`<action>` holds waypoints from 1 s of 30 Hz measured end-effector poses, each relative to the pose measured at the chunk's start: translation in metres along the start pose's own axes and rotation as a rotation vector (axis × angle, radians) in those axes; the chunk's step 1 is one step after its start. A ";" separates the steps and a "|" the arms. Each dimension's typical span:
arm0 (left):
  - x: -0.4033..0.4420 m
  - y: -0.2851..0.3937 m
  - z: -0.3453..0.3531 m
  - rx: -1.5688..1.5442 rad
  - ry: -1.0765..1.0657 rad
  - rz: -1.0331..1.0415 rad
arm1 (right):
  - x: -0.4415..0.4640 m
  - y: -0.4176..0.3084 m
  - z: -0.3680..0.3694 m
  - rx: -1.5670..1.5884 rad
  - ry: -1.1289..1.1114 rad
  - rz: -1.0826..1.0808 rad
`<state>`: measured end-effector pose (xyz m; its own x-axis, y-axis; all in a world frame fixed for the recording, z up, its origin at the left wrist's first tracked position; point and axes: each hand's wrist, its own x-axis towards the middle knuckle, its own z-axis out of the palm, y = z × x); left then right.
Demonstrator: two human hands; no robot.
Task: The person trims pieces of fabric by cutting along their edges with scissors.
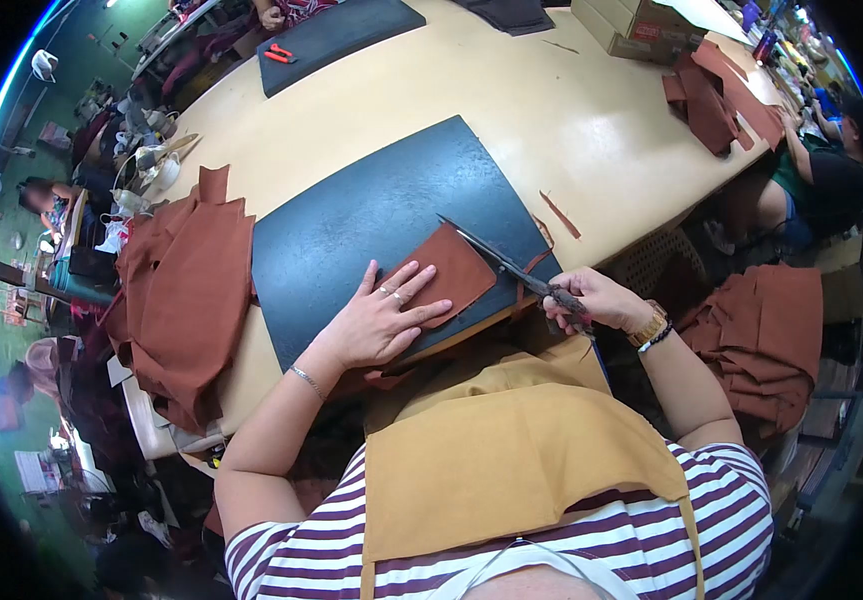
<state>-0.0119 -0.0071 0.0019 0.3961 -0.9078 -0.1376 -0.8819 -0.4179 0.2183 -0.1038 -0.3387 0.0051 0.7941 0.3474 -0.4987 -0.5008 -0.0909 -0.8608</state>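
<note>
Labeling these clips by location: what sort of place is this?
Likely a sewing or leather workshop: scissors, a cutting mat and stacked brown pieces around a worktable.

Striped maroon-and-white shirt (301, 548) under mustard apron (481, 460)

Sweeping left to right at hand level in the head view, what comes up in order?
Heaped brown fabric, silver bracelet, left hand, right hand, gold wristwatch, stacked brown fabric.
</note>
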 end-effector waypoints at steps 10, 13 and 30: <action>-0.003 -0.009 0.007 -0.013 0.037 0.027 | -0.002 0.017 -0.009 0.020 0.065 -0.047; -0.018 -0.025 -0.016 -0.004 0.149 -0.138 | -0.003 0.029 -0.010 0.156 0.104 -0.107; -0.374 -0.203 -0.250 0.885 1.336 -1.226 | 0.006 0.010 -0.138 -0.452 0.678 -0.235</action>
<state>0.0826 0.4086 0.2505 0.3050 0.1631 0.9383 0.2555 -0.9631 0.0844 -0.0564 -0.4659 -0.0201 0.9672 -0.2177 -0.1309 -0.2259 -0.5010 -0.8354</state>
